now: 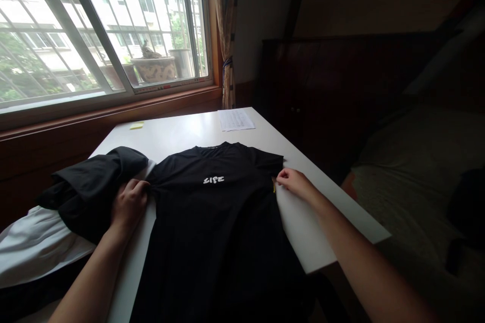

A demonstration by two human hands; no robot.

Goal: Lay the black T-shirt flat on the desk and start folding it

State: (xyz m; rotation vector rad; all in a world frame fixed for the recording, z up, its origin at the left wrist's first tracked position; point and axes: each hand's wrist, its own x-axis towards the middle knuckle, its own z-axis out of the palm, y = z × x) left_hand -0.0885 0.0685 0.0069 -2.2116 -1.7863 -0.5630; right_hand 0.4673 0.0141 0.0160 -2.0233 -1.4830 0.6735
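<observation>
A black T-shirt (212,212) with small white lettering on its chest lies spread on the white table (310,242), its collar toward the window. My left hand (131,203) is closed at the left sleeve's edge, the fingertips partly hidden against the dark cloth. On the other side, my right hand (297,184) pinches at the lower edge of the right sleeve. A bit of yellow shows beside the shirt near those fingers. The shirt's lower end runs toward me over the near table edge, in deep shadow.
A heap of black and white clothes (94,186) lies left of my left hand. Printed paper sheets (237,120) and a yellow slip (137,125) lie at the table's far end. Beyond are a barred window (113,25) and a tied curtain (228,35). A bed (409,161) stands right.
</observation>
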